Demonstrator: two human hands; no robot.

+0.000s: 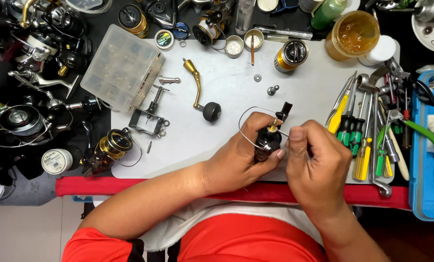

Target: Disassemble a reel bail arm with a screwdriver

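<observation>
Left hand (241,155) wrapped around the black reel body (268,143), thumb pressed on its lower side, gripping firmly. Right hand (316,162) curled shut just beside it, fingertips pinched at the reel's gold top; can't tell what's between them, if anything. Reel held just above the near edge of the white work mat (226,92), wire bail (248,119) looping out to the left. Gold crank handle (200,92) with black knob lies on the mat further out. Clear parts box (122,68) upper left, screwdrivers (352,131) and pliers piled to my right.
</observation>
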